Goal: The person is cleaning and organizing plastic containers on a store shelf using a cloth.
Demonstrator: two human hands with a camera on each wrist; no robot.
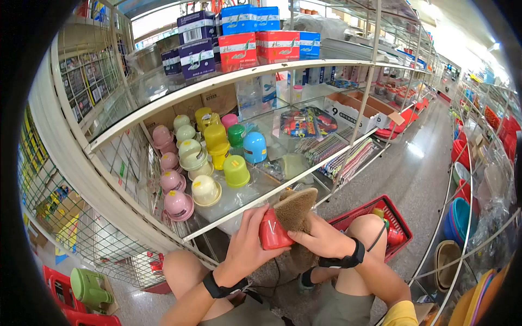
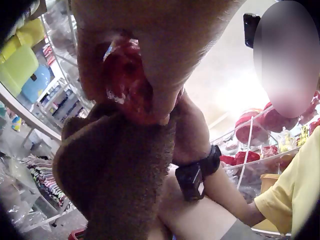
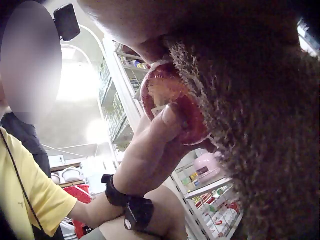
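Near the shelf's front edge [image 1: 225, 215], the red container [image 1: 274, 232] sits in the curled grip of the left hand [image 1: 246, 239], its long axis unclear, with the brown cloth [image 1: 293, 213], gripped by the right hand [image 1: 325, 240], against its right side.

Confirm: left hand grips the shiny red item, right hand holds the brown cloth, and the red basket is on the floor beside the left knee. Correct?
No, wrong knee. The head view shows the red basket beside the right knee. The rest stands: left hand grips the shiny red item, right hand holds the brown cloth.
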